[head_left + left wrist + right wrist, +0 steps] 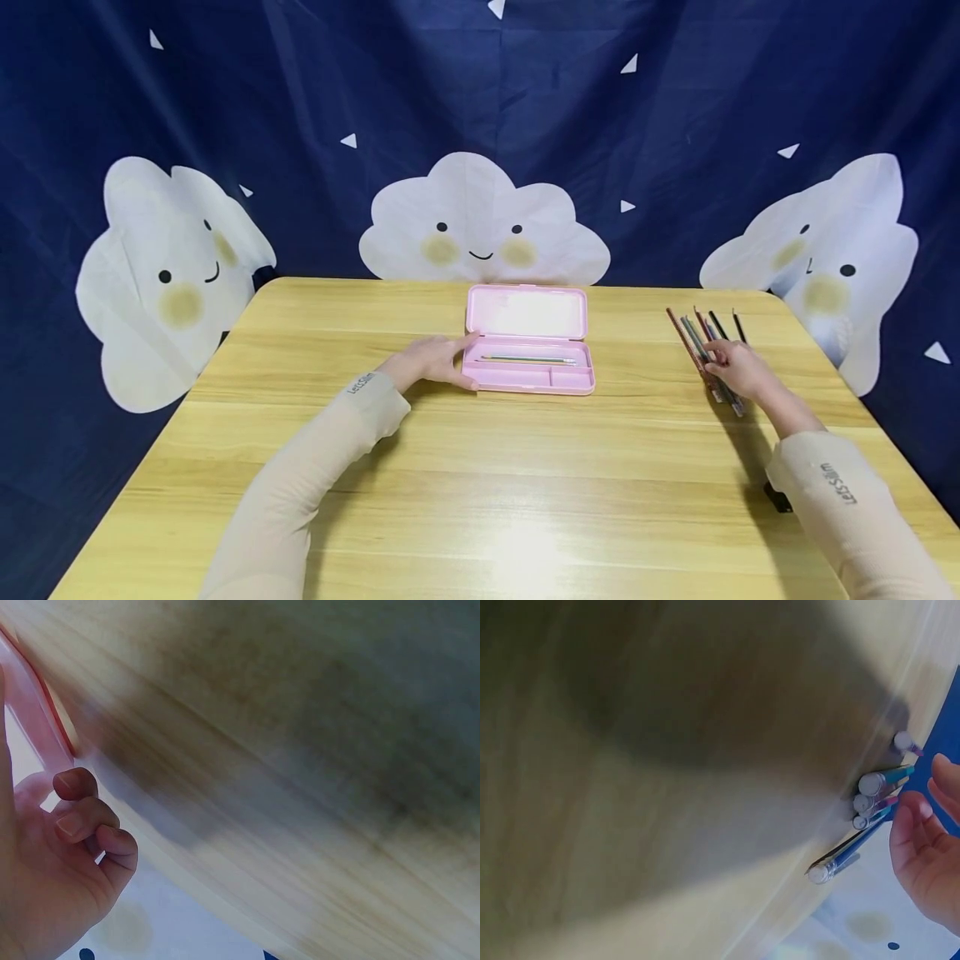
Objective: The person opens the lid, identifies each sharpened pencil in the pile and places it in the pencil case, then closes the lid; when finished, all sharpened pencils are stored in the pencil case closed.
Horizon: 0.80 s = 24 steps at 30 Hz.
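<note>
A pink pencil case [528, 379] lies with its lid raised on the table, a striped pencil [525, 360] in its long compartment. My left hand [435, 358] holds the case's left end, thumb at the near corner and index finger by the hinge. In the left wrist view, the other fingers [86, 817] curl beside the pink edge. On the right, my right hand [738, 369] reaches over a loose bunch of pencils [692, 337], fingertips close over them. The right wrist view shows their capped ends [870, 784] beside the hand, its thumb and fingers apart.
The wooden table [480, 467] has a far edge right behind the case and pencils. A dark blue cloth [480, 92] with smiling clouds hangs behind it. One dark pencil [739, 327] lies slightly apart at the bunch's right.
</note>
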{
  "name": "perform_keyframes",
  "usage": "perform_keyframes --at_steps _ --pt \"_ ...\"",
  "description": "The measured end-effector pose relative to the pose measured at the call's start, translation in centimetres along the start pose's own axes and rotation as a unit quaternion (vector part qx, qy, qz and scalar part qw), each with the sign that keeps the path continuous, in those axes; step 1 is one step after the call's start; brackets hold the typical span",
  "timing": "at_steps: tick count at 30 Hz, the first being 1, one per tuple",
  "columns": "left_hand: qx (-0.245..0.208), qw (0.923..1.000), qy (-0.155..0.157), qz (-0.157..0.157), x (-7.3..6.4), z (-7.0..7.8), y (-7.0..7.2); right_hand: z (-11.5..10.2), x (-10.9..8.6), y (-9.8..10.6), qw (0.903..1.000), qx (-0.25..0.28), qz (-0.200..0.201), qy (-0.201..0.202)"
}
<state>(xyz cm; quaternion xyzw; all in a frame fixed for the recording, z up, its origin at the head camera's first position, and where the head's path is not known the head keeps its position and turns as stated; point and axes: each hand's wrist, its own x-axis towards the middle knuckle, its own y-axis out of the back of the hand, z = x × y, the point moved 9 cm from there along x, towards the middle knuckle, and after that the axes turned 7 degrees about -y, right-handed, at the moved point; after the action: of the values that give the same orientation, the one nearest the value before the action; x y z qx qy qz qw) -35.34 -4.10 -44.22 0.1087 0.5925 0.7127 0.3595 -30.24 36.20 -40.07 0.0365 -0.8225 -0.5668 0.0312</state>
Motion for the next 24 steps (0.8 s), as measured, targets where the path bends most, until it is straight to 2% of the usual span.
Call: perform_keyframes --at_steps 12,18,24 --pt "-0.004 1.0 -0.001 -0.002 0.0 0.0 -0.2 0.6 -0.1 -0.6 0.9998 -0.019 -0.012 -0.002" --pt "-0.001 1.0 -0.006 0.002 0.0 0.1 0.0 0.3 0.2 -0.9 0.9986 -0.037 -0.038 -0.003" --pt "-0.004 1.0 -0.007 0.003 0.0 0.1 0.1 0.3 0.4 -1.3 0.9968 -0.04 -0.065 -0.025"
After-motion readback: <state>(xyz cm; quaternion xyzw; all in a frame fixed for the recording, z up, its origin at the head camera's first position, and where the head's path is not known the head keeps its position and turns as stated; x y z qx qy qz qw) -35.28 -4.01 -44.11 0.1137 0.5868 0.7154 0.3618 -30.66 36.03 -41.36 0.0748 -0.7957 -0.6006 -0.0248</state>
